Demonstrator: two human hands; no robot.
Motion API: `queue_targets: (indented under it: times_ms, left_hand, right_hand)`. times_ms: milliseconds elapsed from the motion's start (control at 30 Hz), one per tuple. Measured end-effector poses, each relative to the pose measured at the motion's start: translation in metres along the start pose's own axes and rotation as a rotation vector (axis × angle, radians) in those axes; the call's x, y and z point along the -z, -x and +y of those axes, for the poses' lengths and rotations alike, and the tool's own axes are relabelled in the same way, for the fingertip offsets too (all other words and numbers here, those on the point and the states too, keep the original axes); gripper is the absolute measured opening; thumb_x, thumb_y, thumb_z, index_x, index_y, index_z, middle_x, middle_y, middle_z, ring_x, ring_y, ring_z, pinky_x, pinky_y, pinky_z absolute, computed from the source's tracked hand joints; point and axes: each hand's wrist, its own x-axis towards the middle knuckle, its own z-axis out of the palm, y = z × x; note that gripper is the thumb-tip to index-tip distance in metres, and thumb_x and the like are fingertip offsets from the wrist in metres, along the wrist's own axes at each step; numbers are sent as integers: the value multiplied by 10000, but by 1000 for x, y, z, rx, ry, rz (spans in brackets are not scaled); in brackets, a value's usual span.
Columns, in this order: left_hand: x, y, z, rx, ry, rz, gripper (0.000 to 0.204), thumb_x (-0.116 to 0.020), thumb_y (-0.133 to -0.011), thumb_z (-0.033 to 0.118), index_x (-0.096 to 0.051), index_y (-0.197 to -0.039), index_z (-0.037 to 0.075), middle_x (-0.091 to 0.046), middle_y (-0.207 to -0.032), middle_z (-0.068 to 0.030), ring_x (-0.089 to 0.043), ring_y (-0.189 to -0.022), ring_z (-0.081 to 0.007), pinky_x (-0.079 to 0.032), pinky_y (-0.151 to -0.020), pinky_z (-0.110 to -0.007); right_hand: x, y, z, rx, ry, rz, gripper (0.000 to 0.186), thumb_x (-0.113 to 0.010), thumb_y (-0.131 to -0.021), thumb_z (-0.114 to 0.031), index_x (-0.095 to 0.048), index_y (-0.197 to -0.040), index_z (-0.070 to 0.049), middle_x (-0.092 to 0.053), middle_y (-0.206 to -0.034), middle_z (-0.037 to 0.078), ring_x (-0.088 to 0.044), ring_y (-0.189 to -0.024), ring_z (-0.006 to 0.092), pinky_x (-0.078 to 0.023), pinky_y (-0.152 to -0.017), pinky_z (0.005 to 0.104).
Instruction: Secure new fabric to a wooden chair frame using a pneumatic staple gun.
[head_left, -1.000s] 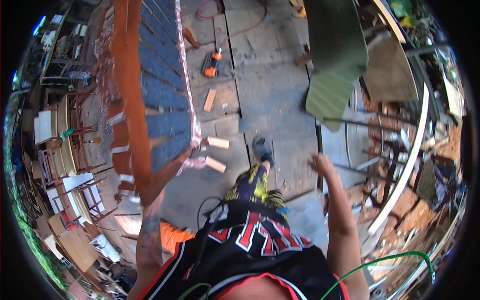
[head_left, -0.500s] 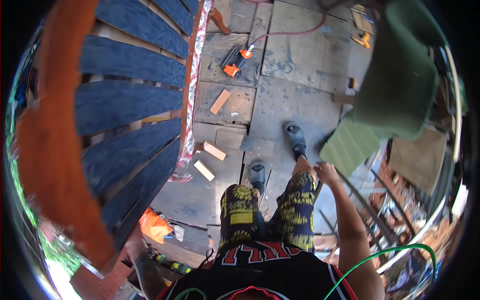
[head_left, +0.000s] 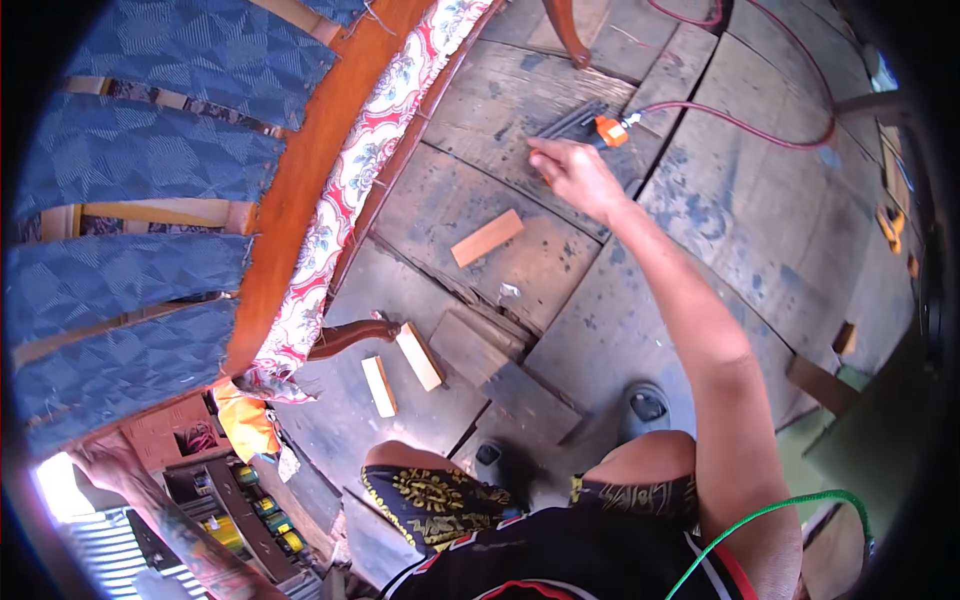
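Observation:
My left hand [head_left: 100, 460] grips the lower edge of a wooden furniture frame [head_left: 268, 250], which has blue fabric straps [head_left: 150, 140] and red-and-white floral fabric [head_left: 362, 165] along one side. My right hand [head_left: 575, 175] reaches over the orange-and-black nail gun [head_left: 610, 130] on the floor, its fingers curled at the tool and partly hiding it; whether they hold it is unclear. A red hose [head_left: 760, 130] runs from the tool. Short wood blocks [head_left: 485, 235] lie below it, two of them beside a curved wooden leg [head_left: 345, 335].
The floor [head_left: 740, 230] is of worn boards. An orange cloth [head_left: 245, 420] lies at lower left, near a dark tray [head_left: 230, 500] of yellow-and-green items. Small yellow tools [head_left: 890, 230] lie at right, and green material [head_left: 840, 430] at lower right.
The furniture frame has tilted and lies lower on my left. My knees have bent, and my right hand has moved forward from beside my leg to the nail gun.

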Motion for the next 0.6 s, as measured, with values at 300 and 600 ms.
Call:
queue_targets:
  times_ms: [300,600]
  left_hand:
    - [-192,15,-39,-112,-230,2,357,-437,-1059,312,-584,-1243,44,-601,-1326,-138,-562,-1218,-278,-451,-1087,-442]
    - [-324,30,-93,-164,-437,9,377,-437,-1058,319,-566,-1266,33,-593,-1335,-149,-558,-1226,-286,-451,-1088,-442]
  right_hand:
    - [-59,-96,-70,190,-171,412,552,-568,-967,-164,-424,-1498,-121,-688,-1061,209,-673,-965,376,-530,-855,457]
    - [-112,-81,-91,168,-63,121,791,-571,-849,-65,-229,-1557,22,-690,-916,222,-696,-772,340,-568,-713,464]
